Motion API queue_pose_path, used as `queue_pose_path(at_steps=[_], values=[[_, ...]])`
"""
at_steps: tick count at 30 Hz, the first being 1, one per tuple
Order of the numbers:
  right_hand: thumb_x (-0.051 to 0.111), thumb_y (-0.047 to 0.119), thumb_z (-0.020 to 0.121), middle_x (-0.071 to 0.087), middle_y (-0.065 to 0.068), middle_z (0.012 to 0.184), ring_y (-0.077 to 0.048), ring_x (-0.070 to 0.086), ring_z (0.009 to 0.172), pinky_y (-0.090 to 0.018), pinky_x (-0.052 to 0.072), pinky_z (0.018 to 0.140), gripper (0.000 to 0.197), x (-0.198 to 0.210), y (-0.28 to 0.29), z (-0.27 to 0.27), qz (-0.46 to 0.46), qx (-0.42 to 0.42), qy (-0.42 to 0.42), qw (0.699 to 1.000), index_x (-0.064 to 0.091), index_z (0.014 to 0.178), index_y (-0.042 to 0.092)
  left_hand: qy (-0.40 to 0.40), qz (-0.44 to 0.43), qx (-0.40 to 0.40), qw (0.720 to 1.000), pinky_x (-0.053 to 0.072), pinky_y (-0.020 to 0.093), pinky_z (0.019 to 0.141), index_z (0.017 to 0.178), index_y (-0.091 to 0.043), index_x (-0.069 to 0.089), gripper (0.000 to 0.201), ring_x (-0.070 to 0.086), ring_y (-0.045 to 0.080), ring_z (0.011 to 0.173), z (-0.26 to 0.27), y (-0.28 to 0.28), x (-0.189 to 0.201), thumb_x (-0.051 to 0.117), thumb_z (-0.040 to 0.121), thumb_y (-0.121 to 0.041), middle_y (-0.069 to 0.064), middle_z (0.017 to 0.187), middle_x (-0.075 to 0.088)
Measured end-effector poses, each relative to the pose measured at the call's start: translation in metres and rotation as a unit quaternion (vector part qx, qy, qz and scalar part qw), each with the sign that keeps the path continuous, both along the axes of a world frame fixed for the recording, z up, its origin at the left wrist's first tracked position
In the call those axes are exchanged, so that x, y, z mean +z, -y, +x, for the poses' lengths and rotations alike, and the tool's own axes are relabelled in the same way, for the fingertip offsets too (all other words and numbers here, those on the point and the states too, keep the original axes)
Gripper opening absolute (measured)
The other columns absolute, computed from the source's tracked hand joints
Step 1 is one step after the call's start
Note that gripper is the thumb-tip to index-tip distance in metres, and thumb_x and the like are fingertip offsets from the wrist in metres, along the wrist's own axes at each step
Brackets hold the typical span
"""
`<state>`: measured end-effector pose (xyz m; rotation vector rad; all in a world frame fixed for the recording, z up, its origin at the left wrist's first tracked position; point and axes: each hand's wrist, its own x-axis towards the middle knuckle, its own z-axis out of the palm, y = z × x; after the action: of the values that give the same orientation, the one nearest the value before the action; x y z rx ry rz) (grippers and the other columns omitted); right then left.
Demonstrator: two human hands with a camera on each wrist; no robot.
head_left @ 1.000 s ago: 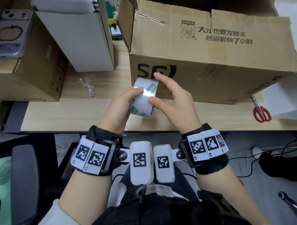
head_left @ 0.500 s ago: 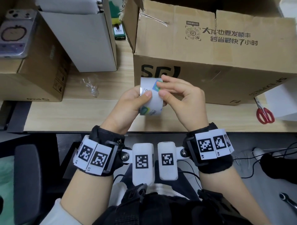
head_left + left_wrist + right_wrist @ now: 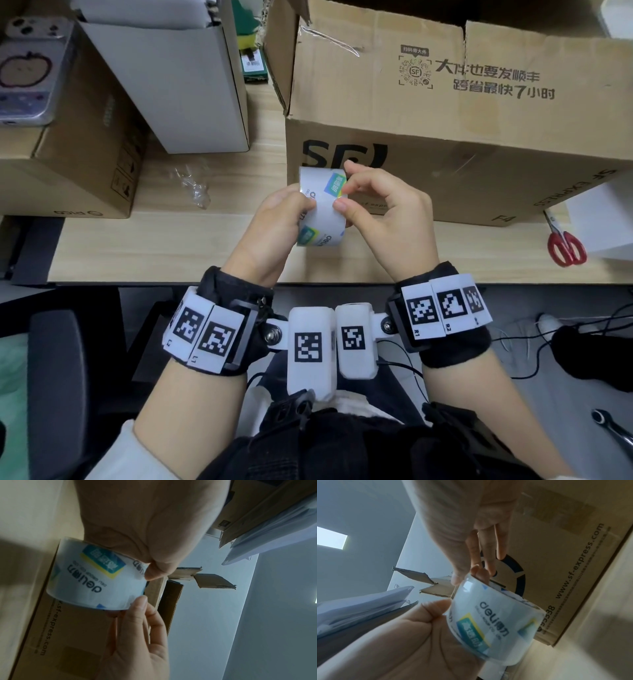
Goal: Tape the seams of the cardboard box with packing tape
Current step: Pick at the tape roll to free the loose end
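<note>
While both hands (image 3: pixel 274 226) grip it, glossy cylindrical tape roll (image 3: pixel 322 205) fronts corrugated box (image 3: pixel 445 161).

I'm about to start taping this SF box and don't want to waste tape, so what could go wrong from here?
1. Both hands, left hand and right hand, hold the tape roll in mid-air; no free end shows, so picking for it may tear off slivers.
2. The SF cardboard box has its flaps apart at the top seam; tape laid before closing them could bridge the gap.
3. The red scissors lie off to the right, so cutting means letting go with one hand.
</note>
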<state>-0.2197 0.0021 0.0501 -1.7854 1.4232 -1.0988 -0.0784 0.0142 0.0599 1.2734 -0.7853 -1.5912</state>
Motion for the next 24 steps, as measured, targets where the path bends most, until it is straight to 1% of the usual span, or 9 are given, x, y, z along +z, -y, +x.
queue_pose_path(at_steps=[2,4,8,11,14,17,19,21,24], values=[[0.066,0.016,0.077,0.067,-0.004,0.117,-0.005,0.061,0.106,-0.038,0.05,0.091,0.008,-0.002,0.002,0.001,0.013,0.005,0.0,1.0,0.064,0.082,0.011,-0.003,0.001,-0.007,1.0,0.046,0.027,0.063,0.08,-0.011,0.062,0.021,0.057,0.014,0.067,0.0,0.001,-0.002,0.043,0.074,-0.008,0.0,0.071,0.066],[0.065,0.018,0.077,0.068,-0.005,0.115,-0.007,0.061,0.109,-0.043,0.052,0.088,0.008,-0.007,0.003,0.002,0.023,0.003,0.012,1.0,0.063,0.081,0.012,-0.006,0.003,-0.012,1.0,0.046,0.027,0.064,0.083,-0.01,0.063,0.028,0.057,0.017,0.071,0.0,0.001,-0.004,0.041,0.064,-0.012,0.004,0.076,0.065],[0.063,0.022,0.077,0.069,-0.004,0.113,-0.008,0.062,0.108,-0.046,0.053,0.083,0.008,-0.017,0.003,0.002,0.036,-0.007,0.036,0.999,0.063,0.081,0.015,-0.007,0.011,-0.012,1.0,0.048,0.022,0.061,0.084,-0.012,0.062,0.031,0.058,0.014,0.068,0.0,0.001,-0.007,0.041,0.061,-0.009,0.003,0.076,0.064],[0.063,0.019,0.077,0.068,-0.004,0.115,-0.008,0.062,0.107,-0.046,0.054,0.083,0.007,-0.026,0.0,0.004,0.043,-0.009,0.039,0.998,0.062,0.078,0.012,0.004,0.012,-0.012,1.0,0.049,0.027,0.065,0.085,-0.014,0.063,0.022,0.06,0.014,0.068,-0.001,0.0,-0.01,0.045,0.075,-0.006,0.002,0.075,0.066],[0.065,0.016,0.077,0.067,-0.004,0.115,-0.004,0.062,0.105,-0.045,0.054,0.083,0.009,-0.035,-0.004,0.003,0.065,-0.006,0.041,0.997,0.06,0.074,0.01,-0.008,0.011,-0.022,1.0,0.052,0.028,0.073,0.106,-0.009,0.061,0.023,0.063,0.014,0.079,-0.003,-0.004,-0.017,0.041,0.095,-0.012,0.006,0.091,0.068],[0.068,0.013,0.077,0.068,-0.004,0.113,0.001,0.062,0.1,-0.04,0.054,0.086,0.006,-0.035,-0.007,0.002,0.071,-0.01,0.057,0.996,0.063,0.08,0.011,-0.025,0.018,-0.004,1.0,0.054,0.023,0.072,0.12,-0.004,0.054,0.031,0.064,0.014,0.086,-0.006,-0.005,-0.022,0.037,0.098,-0.018,0.008,0.1,0.066],[0.068,0.013,0.078,0.067,0.004,0.112,0.0,0.065,0.093,-0.037,0.055,0.085,0.019,-0.031,-0.006,-0.001,0.061,-0.008,0.047,0.997,0.067,0.096,0.012,-0.024,0.018,-0.006,1.0,0.054,0.023,0.073,0.114,-0.01,0.056,0.027,0.066,0.012,0.086,-0.007,-0.004,-0.022,0.036,0.098,-0.018,0.005,0.098,0.067],[0.067,0.021,0.078,0.066,0.006,0.114,-0.006,0.067,0.095,-0.038,0.055,0.085,0.031,-0.029,-0.006,-0.003,0.034,-0.008,0.008,0.999,0.068,0.109,0.016,-0.021,0.016,-0.013,1.0,0.054,0.024,0.077,0.117,-0.009,0.055,0.029,0.064,0.015,0.091,-0.007,-0.002,-0.022,0.036,0.098,-0.02,0.009,0.106,0.066],[0.068,0.026,0.078,0.067,-0.002,0.116,-0.012,0.067,0.1,-0.039,0.054,0.085,0.029,-0.027,-0.007,-0.002,-0.008,-0.017,-0.01,1.0,0.071,0.106,0.016,-0.03,0.019,-0.014,0.999,0.053,0.025,0.077,0.124,-0.005,0.052,0.035,0.063,0.017,0.092,-0.004,-0.002,-0.022,0.036,0.098,-0.022,0.012,0.11,0.064]])
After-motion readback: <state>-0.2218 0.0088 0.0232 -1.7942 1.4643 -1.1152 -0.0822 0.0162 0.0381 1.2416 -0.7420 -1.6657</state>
